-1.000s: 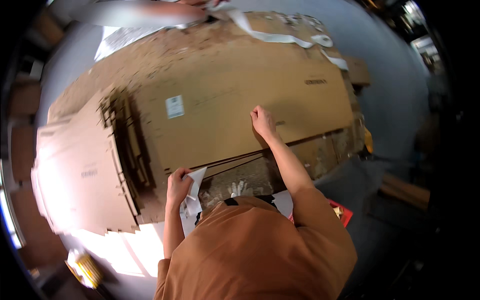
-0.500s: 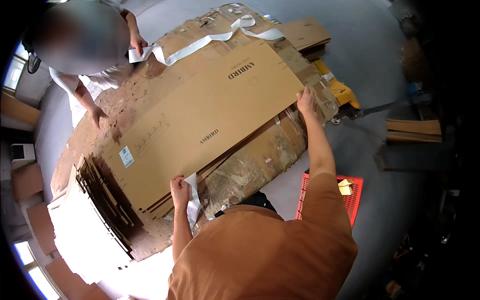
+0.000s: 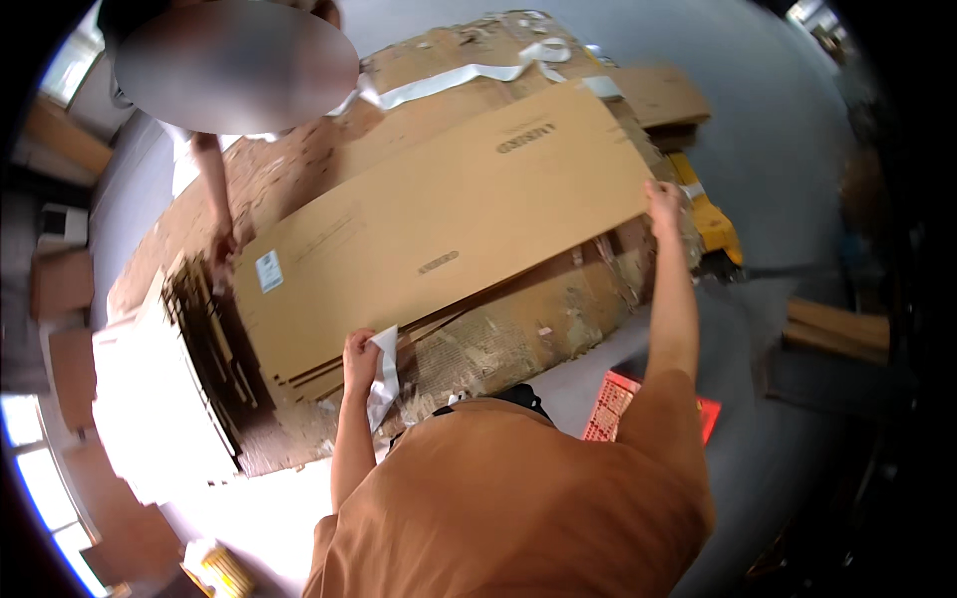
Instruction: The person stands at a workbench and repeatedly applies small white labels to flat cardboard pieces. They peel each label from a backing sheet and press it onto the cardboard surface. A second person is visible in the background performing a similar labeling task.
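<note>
1. Lying flat on the cardboard-covered platform (image 3: pixel 518 344), the long brown cardboard pile (image 3: pixel 399 214) is showing staggered near edges, and nothing is binding it across the top.
2. A second cardboard stack (image 3: pixel 159 389) is crowding its left end, glaring in sunlight.
3. A yellow pallet jack (image 3: pixel 712 221) is standing beside the right end; a red crate (image 3: pixel 610 404) is sitting on the floor.
4. A far white strip (image 3: pixel 454 79) is running loose behind the pile; whether it is joining the near piece, I cannot tell.
5. A co-worker's hand (image 3: pixel 223 246) is hanging between the stacks, narrowing access.
6. The left grip (image 3: pixel 360 357) is pinching the near white strip (image 3: pixel 385 377); the right grip (image 3: pixel 663 202) is touching the right corner, its closure unclear.
</note>
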